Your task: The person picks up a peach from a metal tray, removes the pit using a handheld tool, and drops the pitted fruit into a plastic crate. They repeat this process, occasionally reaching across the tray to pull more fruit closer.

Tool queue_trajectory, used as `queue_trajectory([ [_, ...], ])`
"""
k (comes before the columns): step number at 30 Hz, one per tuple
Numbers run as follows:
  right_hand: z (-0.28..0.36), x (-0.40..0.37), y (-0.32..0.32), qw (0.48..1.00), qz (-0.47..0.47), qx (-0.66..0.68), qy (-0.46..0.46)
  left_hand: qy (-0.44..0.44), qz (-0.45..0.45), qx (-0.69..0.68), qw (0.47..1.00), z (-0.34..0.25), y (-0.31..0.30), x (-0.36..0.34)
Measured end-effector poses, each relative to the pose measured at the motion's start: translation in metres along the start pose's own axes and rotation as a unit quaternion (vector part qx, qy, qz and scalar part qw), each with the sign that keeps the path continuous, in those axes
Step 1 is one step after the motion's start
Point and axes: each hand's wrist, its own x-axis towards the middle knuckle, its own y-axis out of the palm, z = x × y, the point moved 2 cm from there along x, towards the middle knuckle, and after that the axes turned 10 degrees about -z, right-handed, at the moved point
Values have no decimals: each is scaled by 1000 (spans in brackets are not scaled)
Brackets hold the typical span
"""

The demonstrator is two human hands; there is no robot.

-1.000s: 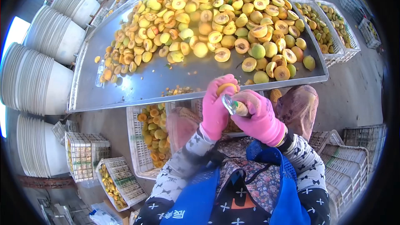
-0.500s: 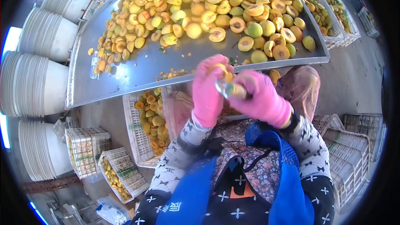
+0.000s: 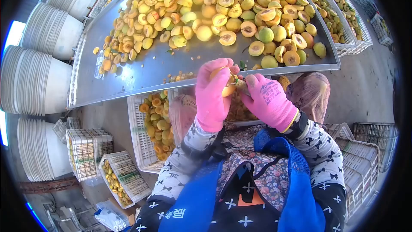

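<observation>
Pink-gloved, my left hand [image 3: 213, 99] is closed around a yellow peach [image 3: 229, 90], which shows in part between the fingers. My right hand [image 3: 270, 103], in a matching glove, grips a short pitting tool [image 3: 242, 87] with a pale handle. The tool meets the peach in front of my chest; its metal head is mostly hidden. Both hands are just off the near edge of a metal table [image 3: 141, 77]. On it lies a large heap of peach halves [image 3: 227, 38], some with the cut face up.
Between my knees and to the left, a white crate [image 3: 139, 133] holds peach halves. More filled crates [image 3: 352, 45] stand at the right behind the table. Stacked white tubs [image 3: 56, 77] line the left side. A clear bottle [image 3: 99, 64] lies on the table.
The tool's shiny head, visible before beside the peach, is now mostly hidden against it. My right hand has turned, showing the glove's printed back. The view has shifted slightly.
</observation>
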Motion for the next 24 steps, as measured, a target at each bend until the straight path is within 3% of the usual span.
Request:
queue_trajectory([
  [5, 10, -10, -3, 989, -6, 150, -6, 22, -13, 44, 999, 4, -3, -4],
  [8, 15, -15, -4, 987, 27, 159, 5, -38, -19, 52, 998, 1, -5, 0],
  [11, 5, -18, -1, 992, 58, 103, -33, -184, 51, 92, 977, -2, -21, 15],
  [12, 2, -18, 2, 993, 66, 79, -54, -23, 115, 194, 974, 4, -24, 11],
  [15, 5, -24, 13, 985, 48, 161, 26, -115, -43, 121, 985, 6, -12, 8],
  [18, 22, -40, 31, 960, -49, 270, 44, 17, -99, 124, 987, 9, 10, -2],
  [19, 22, -34, 23, 914, 62, 370, 154, -15, -46, 127, 991, 8, 9, -2],
  [21, 27, -17, -12, 725, 275, 525, 350, -73, 59, 133, 987, -3, 4, 6],
  [24, 20, -22, -11, 649, 342, 611, 299, -80, 237, 119, 961, -6, 2, 15],
])
